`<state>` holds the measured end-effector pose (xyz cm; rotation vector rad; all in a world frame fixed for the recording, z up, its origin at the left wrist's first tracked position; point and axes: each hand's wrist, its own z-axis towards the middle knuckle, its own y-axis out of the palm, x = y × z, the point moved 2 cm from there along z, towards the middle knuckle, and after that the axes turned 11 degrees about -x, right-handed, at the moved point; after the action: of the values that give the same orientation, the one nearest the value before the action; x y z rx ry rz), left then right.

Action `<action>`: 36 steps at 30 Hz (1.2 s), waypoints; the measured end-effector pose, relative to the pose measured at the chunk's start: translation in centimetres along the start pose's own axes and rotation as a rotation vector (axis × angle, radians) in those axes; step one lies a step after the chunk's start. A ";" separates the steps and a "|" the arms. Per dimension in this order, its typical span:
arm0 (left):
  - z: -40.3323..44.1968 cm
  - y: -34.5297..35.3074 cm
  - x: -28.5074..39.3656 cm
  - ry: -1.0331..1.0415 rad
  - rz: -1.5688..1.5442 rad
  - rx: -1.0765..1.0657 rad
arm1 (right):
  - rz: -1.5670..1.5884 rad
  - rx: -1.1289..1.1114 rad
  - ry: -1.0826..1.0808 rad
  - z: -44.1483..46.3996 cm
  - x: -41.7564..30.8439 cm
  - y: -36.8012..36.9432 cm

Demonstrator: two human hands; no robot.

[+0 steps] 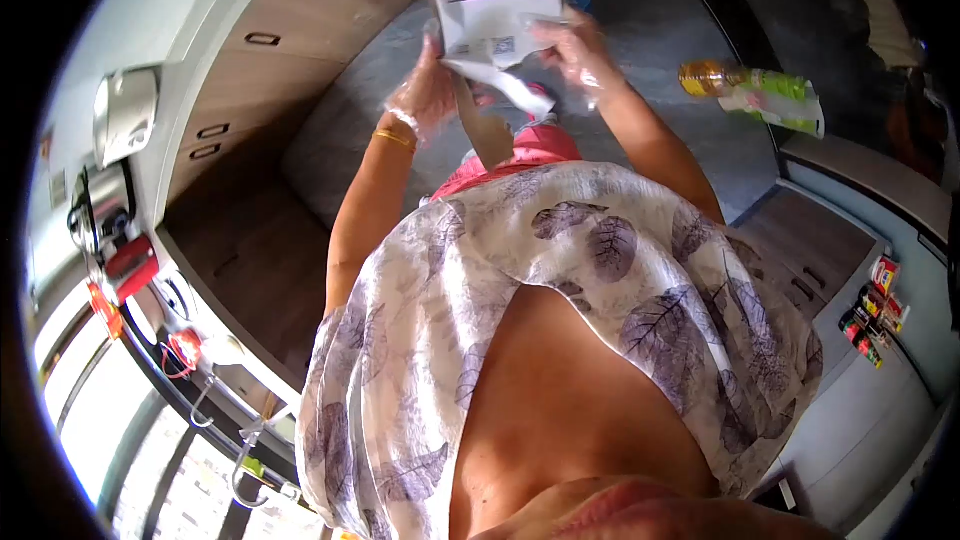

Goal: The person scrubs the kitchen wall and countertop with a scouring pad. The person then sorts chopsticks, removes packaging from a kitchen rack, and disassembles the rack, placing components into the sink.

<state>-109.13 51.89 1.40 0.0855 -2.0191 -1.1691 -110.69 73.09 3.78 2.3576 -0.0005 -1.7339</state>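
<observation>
A white printed packaging [480, 15] is held up in front of the body, above the grey floor [650, 30], between the two hands. A purple-toned printed band is carried along its top, and a small square code is shown near its lower right part. Its lower portion is torn or folded into a loose white strip, by which the red trousers [545, 145] are partly overlapped. Below the strip, a brownish flap [485, 130] is seen hanging; whether it is joined to the packaging cannot be made out, as this area is somewhat blurred.

By the left hand [425, 90], the packaging is pinched at its left edge, with the grip pressed together on it. By the right hand [575, 50], the opposite edge is pinched in the same way. Both hands are covered by clear gloves, and a gold bangle [395, 139] is worn at the left wrist. A patterned blouse [400, 280] is worn.

To the right, well apart from the hands, an amber bottle [705, 78] is seen just beside a green and white packet [775, 98]. At the left, wood-toned cabinets [300, 0] are fitted with dark pulls, and a red object [131, 268] is placed on the bench [172, 250].
</observation>
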 end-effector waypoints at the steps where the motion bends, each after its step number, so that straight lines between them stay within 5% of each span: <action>1: 1.0 -0.6 -0.3 -0.024 -0.176 0.003 | -0.138 0.026 -0.053 0.4 -0.8 0.3; 2: 2.2 -3.2 -0.9 -0.001 -0.307 -0.275 | -0.237 -0.104 -0.036 1.5 -0.1 -0.6; 4: 1.9 -6.0 -1.0 -0.032 -0.551 -0.064 | -1.808 -0.333 -0.428 3.5 1.4 0.0; 5: 1.4 -1.9 0.5 -0.066 -0.332 0.146 | -1.268 -0.403 -0.529 3.3 3.0 -1.1; 6: 2.0 -1.4 0.4 -0.027 -0.454 0.086 | -0.723 -0.445 -0.602 3.0 4.1 -2.0; 10: 2.6 -2.7 0.5 -0.027 -0.456 0.221 | -1.075 -0.469 -0.597 2.3 4.7 -1.7; 13: 2.2 -5.8 -0.6 -0.081 -0.187 0.598 | -1.017 -0.637 -0.507 2.6 4.9 0.4; 14: 3.1 -5.5 -0.2 -0.170 -0.259 0.628 | -0.962 -0.655 -0.474 3.0 5.5 0.2; 16: 2.4 -8.2 -1.4 -0.031 -0.097 0.608 | -0.865 -0.700 -0.417 3.0 6.8 1.4; 21: -0.5 -11.6 -2.1 0.184 -0.084 0.647 | 0.202 -0.421 0.192 2.8 10.7 1.5; 25: -0.5 -10.0 -1.6 0.222 -0.002 0.486 | 0.060 -0.632 0.230 3.5 11.7 3.4; 29: 0.4 -9.7 -3.5 0.223 -0.132 0.610 | 0.652 -0.564 0.434 0.3 10.5 7.4; 31: 0.2 -12.5 -5.5 0.201 -0.090 0.674 | 0.079 -0.595 0.193 1.0 14.9 7.2; 36: 0.2 -11.4 -7.6 0.354 -0.216 0.698 | -0.296 -0.300 0.045 1.0 24.2 6.2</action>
<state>-107.56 48.63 -11.79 0.8129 -2.0288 -0.4688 -103.43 63.79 -18.27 2.2567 0.6004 -1.6604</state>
